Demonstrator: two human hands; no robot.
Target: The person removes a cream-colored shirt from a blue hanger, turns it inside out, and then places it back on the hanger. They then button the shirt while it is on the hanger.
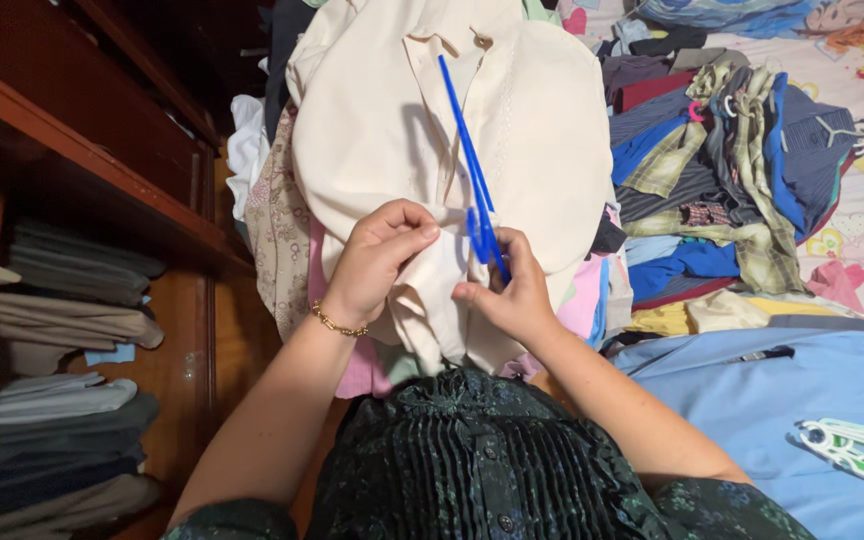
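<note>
A cream collared shirt [392, 110] lies spread before me over other clothes. My left hand [377, 255], with a gold bracelet at the wrist, pinches the cream fabric near the shirt's lower middle. My right hand [507, 285] grips the hook end of a blue plastic hanger [467, 150], whose thin arms run up across the shirt toward its collar. Both hands are close together, almost touching. My dark green pleated top fills the bottom of the view.
A wooden shelf unit [102, 180] at left holds stacks of folded clothes [62, 400]. At right a heap of plaid and blue garments [722, 170] lies on a bed, with a light blue cloth [782, 400] and white-green hangers [857, 455] at the bottom right.
</note>
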